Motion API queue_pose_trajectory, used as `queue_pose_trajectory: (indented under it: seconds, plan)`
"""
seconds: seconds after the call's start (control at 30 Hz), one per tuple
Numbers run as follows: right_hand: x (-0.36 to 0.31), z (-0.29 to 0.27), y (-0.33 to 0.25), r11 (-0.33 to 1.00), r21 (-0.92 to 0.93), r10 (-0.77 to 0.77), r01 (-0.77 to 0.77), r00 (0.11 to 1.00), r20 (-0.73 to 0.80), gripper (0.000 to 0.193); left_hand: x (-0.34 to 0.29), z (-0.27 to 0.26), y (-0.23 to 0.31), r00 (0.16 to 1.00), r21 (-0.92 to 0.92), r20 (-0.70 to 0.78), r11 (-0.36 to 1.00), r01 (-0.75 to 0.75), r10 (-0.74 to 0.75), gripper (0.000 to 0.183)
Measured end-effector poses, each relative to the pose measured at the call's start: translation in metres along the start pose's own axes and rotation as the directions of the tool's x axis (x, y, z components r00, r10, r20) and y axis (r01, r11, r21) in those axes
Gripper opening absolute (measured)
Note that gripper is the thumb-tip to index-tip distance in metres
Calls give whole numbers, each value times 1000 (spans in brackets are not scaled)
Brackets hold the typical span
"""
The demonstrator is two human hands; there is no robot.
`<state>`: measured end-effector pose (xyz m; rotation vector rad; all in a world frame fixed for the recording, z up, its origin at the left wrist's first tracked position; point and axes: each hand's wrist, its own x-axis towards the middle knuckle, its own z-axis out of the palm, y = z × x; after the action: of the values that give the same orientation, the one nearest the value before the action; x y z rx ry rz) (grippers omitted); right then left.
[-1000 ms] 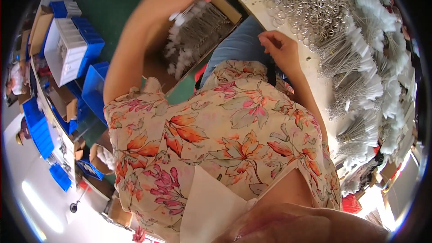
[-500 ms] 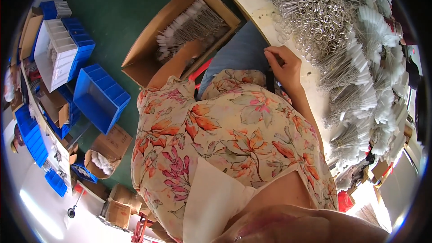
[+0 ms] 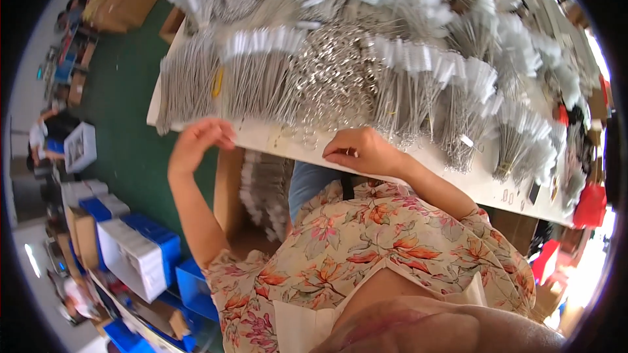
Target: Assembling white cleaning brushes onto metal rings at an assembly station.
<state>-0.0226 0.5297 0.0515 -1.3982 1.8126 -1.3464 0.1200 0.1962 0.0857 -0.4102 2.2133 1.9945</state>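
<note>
My left hand (image 3: 203, 142) hovers at the table's near edge, just below the leftmost bundle of thin wire-stemmed brushes (image 3: 190, 88) with white bristle heads. Its fingers are loosely bent and apart, with nothing visible in them. My right hand (image 3: 363, 150) is at the same edge, thumb and fingers pinched together; whatever they hold, if anything, is too small to make out. Between and beyond the hands lies a pile of shiny metal rings (image 3: 337, 72), with several loose rings (image 3: 307, 134) nearer the edge. More brushes (image 3: 258, 189) lie in a cardboard box (image 3: 227, 186) below the table.
Brush bundles (image 3: 471, 82) cover much of the white table (image 3: 261, 137). Blue crates (image 3: 196, 287) and a white crate (image 3: 131, 258) stand at lower left on the green floor (image 3: 134, 124). A person (image 3: 42, 140) is in the far left background.
My view has turned toward the table. My left hand has come out of the box of brushes and up to the table edge. My right hand's fingers have closed into a pinch.
</note>
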Motion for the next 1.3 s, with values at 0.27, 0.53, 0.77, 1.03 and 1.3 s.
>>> queue_pose_trajectory:
  seconds: [0.27, 0.53, 0.77, 1.03, 1.3]
  plan:
    - [-29, -104, -34, 973, -178, 82, -144, 945, -316, 9, 263, -66, 107, 918, 566, -280, 821, -79, 282, 26]
    - [-50, -197, -12, 872, -206, 291, -444, 808, -512, 11, 346, -58, 105, 704, 852, -478, 79, 518, 525, 31]
    - [21, -250, 41, 822, -343, 220, -454, 809, -545, 18, 346, -47, 125, 624, 883, -449, 214, 417, 639, 26]
    - [104, -248, 109, 835, -386, 112, -393, 807, -580, 32, 382, -121, 115, 764, 374, -439, 869, -324, 474, 15]
    - [88, -255, 111, 798, -270, 258, -538, 712, -653, 20, 342, 49, 135, 897, 421, -306, 891, -172, 318, 24]
